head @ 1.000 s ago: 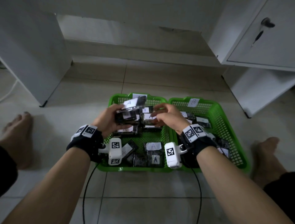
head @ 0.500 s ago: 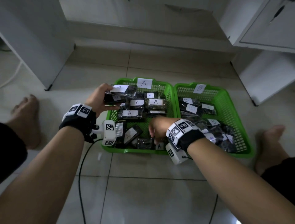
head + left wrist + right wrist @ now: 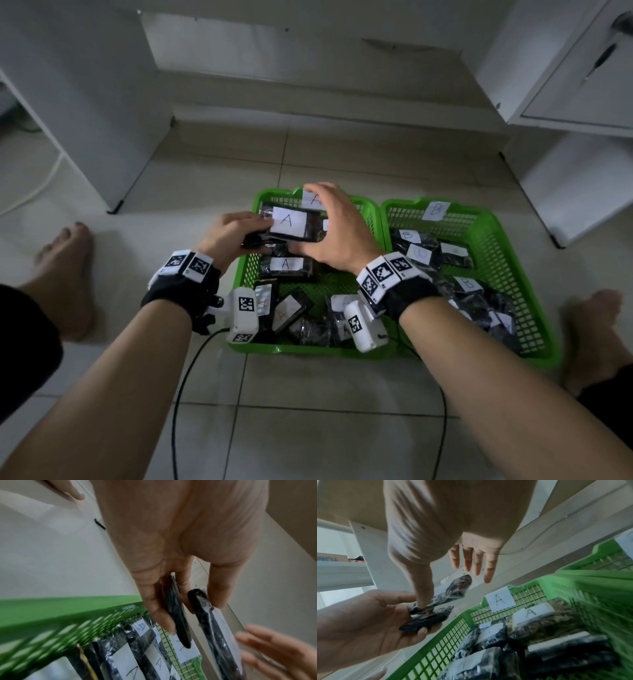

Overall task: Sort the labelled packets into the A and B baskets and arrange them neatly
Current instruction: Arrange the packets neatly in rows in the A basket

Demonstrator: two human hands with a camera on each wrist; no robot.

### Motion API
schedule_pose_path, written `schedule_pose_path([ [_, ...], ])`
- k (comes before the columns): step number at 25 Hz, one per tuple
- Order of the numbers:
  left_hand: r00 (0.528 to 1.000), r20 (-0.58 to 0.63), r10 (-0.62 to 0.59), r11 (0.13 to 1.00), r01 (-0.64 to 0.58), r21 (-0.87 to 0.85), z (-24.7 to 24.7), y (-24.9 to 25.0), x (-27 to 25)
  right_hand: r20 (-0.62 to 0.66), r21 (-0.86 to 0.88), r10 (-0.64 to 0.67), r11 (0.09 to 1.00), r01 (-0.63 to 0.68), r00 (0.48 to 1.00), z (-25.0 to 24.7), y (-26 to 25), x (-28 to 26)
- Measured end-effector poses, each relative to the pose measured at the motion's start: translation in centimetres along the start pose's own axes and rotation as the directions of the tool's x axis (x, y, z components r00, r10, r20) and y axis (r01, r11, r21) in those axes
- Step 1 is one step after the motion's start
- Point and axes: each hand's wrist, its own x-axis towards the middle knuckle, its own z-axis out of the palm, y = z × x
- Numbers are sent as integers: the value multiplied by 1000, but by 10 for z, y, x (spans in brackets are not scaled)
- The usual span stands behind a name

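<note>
Two green baskets sit side by side on the floor: basket A (image 3: 247, 270) on the left, basket B (image 3: 500, 246) on the right. My left hand (image 3: 236, 233) grips two black packets over the far left of basket A, the top packet (image 3: 289, 222) showing an A label. The left wrist view shows both packets (image 3: 179, 622) wedged between the fingers. My right hand (image 3: 332, 233) arches over the top packet, fingers straight. Its thumb (image 3: 423, 588) presses on the near end of that packet (image 3: 453, 589). More A packets (image 3: 287, 265) lie in basket A.
Basket B holds several black packets with B labels (image 3: 419, 253). White cabinets stand at the left (image 3: 85, 102) and right (image 3: 582, 85), with a low step behind the baskets. Bare feet rest on the tiles at both sides (image 3: 65, 274). Black cables trail across the near floor.
My right hand has left the near part of basket A and come up onto the packets held by my left hand. The left hand has kept its grip and shifted slightly right.
</note>
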Motion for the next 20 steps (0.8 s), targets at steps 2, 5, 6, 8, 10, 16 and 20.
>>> schedule_pose_path([
  [2,1000,0,15,1000,-15,5,4,-2,0,87,-38,-14,999,18,996,3,-4,14],
  [5,995,-97,14,1000,-16,-24,-1,-3,8,113,-106,-11,994,23,994,10,4,33],
  [6,988,-153,24,999,-31,-41,-5,-2,11,96,-141,9,990,5,995,11,9,40],
  [8,960,-268,80,993,-99,-60,-15,-1,13,77,-262,46,965,-24,996,13,22,52],
  [10,931,-338,137,984,-167,-61,-26,0,16,104,-364,23,931,16,994,24,33,67],
  [16,924,-368,105,981,-156,-113,-25,-12,25,212,-459,-28,879,125,977,64,35,91],
  [20,942,-296,156,984,-175,-37,-18,-20,25,200,-466,2,880,93,980,72,41,92],
])
